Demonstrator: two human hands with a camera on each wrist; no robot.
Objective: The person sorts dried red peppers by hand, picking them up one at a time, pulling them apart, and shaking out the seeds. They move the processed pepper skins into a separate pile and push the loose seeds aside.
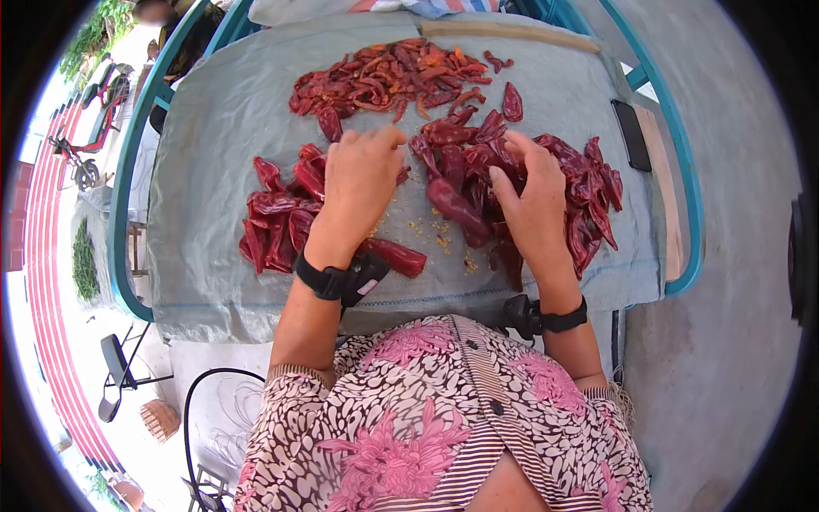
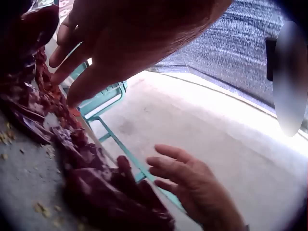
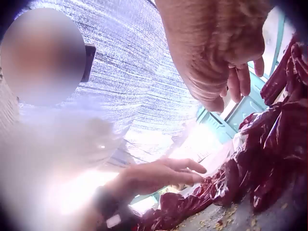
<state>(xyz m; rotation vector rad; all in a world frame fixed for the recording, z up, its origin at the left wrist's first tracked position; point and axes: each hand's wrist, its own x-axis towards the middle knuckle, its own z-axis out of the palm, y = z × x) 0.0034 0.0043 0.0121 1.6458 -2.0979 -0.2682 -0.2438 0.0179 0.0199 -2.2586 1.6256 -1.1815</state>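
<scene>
Dark red dried peppers lie in a left pile [image 1: 277,218] and a larger right pile [image 1: 589,183], with smaller, brighter pepper pieces [image 1: 388,75] heaped behind. The left hand [image 1: 363,175] is over the inner edge of the left pile, fingers bent loosely forward; nothing shows in its grasp. Over the right pile's inner part, the right hand [image 1: 537,192] has its thumb and fingers apart, holding nothing visible. Between the hands lies a long plump pepper [image 1: 456,205]. The left wrist view shows the left hand [image 2: 130,43] above peppers; the right wrist view shows the right hand [image 3: 221,53] likewise raised.
A grey-green sheet [image 1: 200,154] covers the surface, framed by teal rails [image 1: 695,213]. Yellow seeds [image 1: 439,229] are scattered between the piles. A phone [image 1: 631,135] lies at the right edge and a wooden strip [image 1: 512,34] at the back. One pepper [image 1: 397,258] is beside the left wrist.
</scene>
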